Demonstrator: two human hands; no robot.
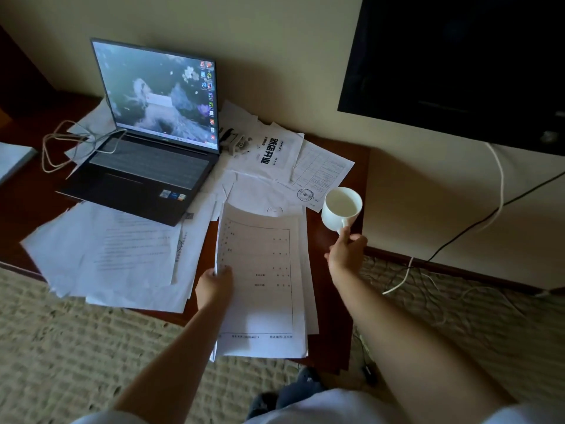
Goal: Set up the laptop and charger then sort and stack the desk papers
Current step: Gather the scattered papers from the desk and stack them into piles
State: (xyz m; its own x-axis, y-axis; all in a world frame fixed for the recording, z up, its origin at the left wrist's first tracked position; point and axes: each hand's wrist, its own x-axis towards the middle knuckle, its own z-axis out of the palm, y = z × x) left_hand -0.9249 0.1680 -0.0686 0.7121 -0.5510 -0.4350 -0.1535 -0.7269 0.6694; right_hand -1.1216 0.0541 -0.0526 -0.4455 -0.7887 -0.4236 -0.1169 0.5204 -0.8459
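Observation:
An open dark laptop with a lit screen stands at the back left of the dark wooden desk. A pale charger cable loops beside its left edge. My left hand grips the left edge of a sheaf of printed papers, raised and curling above the desk. My right hand holds a white mug by its handle near the desk's right edge. More loose sheets lie spread under and in front of the laptop.
Printed sheets and a form cover the back of the desk, with a small dark-and-white device beside the laptop screen. A dark TV hangs on the wall at right. Cables trail over the patterned carpet.

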